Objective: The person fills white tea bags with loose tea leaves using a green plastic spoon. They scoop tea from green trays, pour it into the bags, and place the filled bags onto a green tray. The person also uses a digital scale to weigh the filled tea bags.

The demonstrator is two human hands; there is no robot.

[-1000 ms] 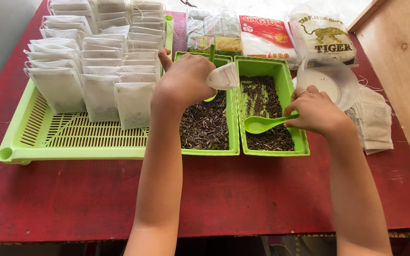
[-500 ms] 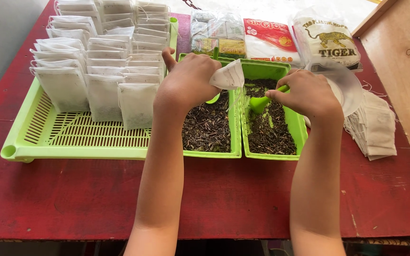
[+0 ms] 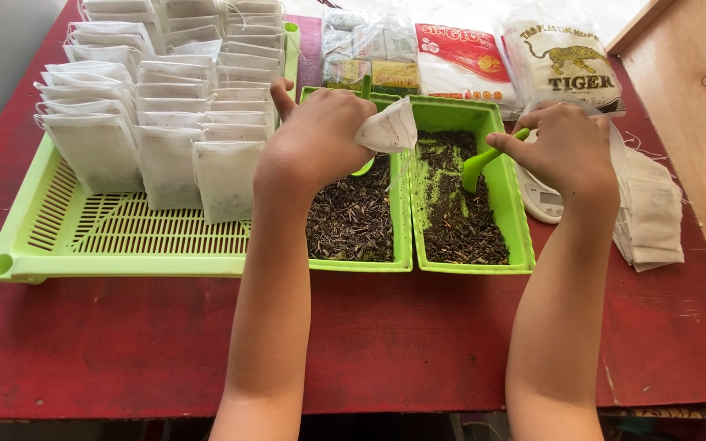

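Holding one spoon (image 3: 484,163), two trays (image 3: 500,204).

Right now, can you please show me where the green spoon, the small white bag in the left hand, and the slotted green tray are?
green spoon (image 3: 479,167), head view, on its bowl.
small white bag (image 3: 387,131), head view, on its paper face.
slotted green tray (image 3: 124,233), head view, on its bare slotted floor.

Left of the hands, a slotted green tray (image 3: 124,237) carries rows of filled white filter bags (image 3: 149,90) standing upright. Beyond the hands, three printed plastic packets (image 3: 467,57) lie side by side at the far edge of the red table (image 3: 369,343). A wooden panel (image 3: 696,122) stands right of the hands.
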